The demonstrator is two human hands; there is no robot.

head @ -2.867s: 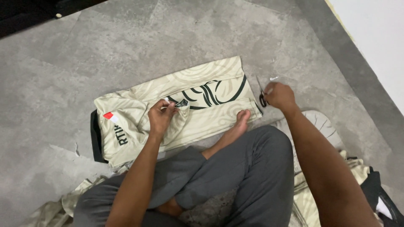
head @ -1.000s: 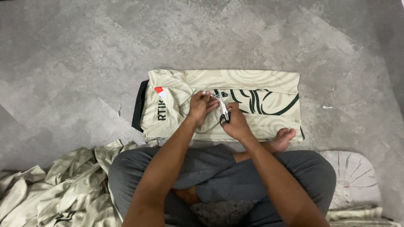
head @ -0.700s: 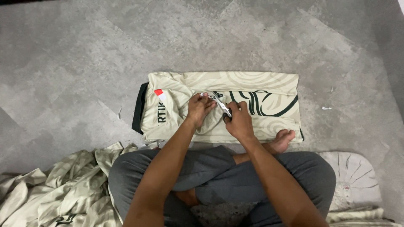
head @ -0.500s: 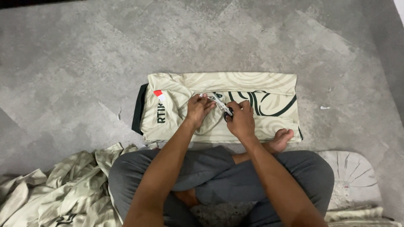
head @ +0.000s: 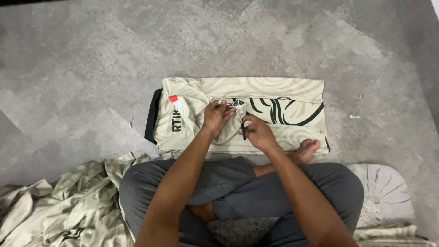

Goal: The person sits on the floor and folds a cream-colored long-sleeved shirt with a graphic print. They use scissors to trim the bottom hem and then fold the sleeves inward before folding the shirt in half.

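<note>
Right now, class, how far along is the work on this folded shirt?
Done: the shirt lies folded flat on the floor. In hand: the left hand pinches fabric while the right hand holds a small dark tool there. Left: a heap of cloth beside the knee.

A bare indoor room, likely a home or small garment workspace: a person sits cross-legged and barefoot on a grey mottled floor [head: 82,59], with a folded cream shirt [head: 283,98] at twelve o'clock and a heap of matching shirts [head: 59,206] at eight o'clock.
</note>
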